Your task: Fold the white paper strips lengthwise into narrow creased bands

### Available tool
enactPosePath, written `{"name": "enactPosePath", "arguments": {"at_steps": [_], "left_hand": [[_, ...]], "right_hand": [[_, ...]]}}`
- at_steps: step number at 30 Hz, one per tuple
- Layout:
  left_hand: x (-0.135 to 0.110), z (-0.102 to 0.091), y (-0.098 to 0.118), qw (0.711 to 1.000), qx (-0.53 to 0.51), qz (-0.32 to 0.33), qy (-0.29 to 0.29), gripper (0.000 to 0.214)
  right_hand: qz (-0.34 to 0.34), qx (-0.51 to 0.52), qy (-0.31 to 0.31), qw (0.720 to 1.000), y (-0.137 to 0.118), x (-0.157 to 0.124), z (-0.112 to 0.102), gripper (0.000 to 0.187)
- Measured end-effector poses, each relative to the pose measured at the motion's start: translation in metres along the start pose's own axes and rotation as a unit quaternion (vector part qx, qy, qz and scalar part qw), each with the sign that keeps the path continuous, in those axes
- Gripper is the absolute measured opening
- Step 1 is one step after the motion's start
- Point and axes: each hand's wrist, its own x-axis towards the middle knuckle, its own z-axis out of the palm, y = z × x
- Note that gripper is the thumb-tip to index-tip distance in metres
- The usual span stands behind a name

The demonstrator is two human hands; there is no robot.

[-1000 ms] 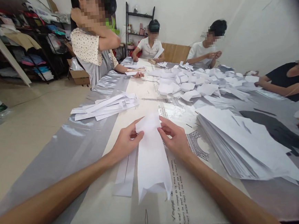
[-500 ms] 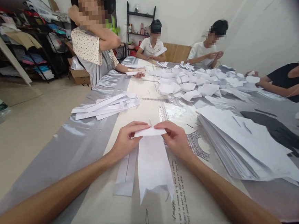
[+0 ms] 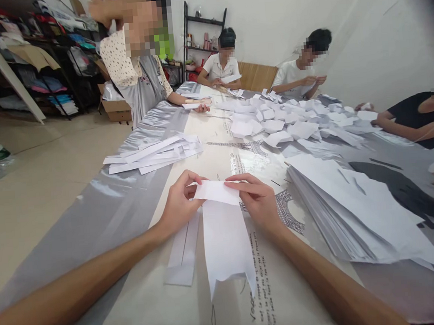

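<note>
A long white paper piece [image 3: 226, 237] lies in front of me on the table, its far end folded back toward me. My left hand [image 3: 178, 203] pinches the left side of that folded flap. My right hand [image 3: 255, 199] pinches its right side, fingers pressed along the fold. A narrow white paper strip [image 3: 184, 250] lies flat just left of the piece, under my left wrist.
A thick stack of white sheets [image 3: 356, 211] lies to my right. A pile of cut strips [image 3: 152, 155] lies at the left and a heap of folded papers [image 3: 292, 121] farther back. Several other people sit or stand around the table [image 3: 104, 211].
The far end of the paper piece stood up a second ago; both hands have folded it down toward me and now hold the flap along the crease.
</note>
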Motion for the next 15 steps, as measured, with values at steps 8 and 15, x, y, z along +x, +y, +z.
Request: {"name": "enactPosePath", "arguments": {"at_steps": [8,15], "left_hand": [[0.002,0.001,-0.004,1.0,-0.001,0.004,0.011,0.033],[-0.001,-0.001,0.006,0.998,-0.054,0.006,-0.028,0.028]], "right_hand": [[0.006,-0.002,0.014,1.0,-0.001,-0.001,0.002,0.04],[0.014,-0.018,0.063,0.998,0.002,-0.001,0.003,0.041]]}}
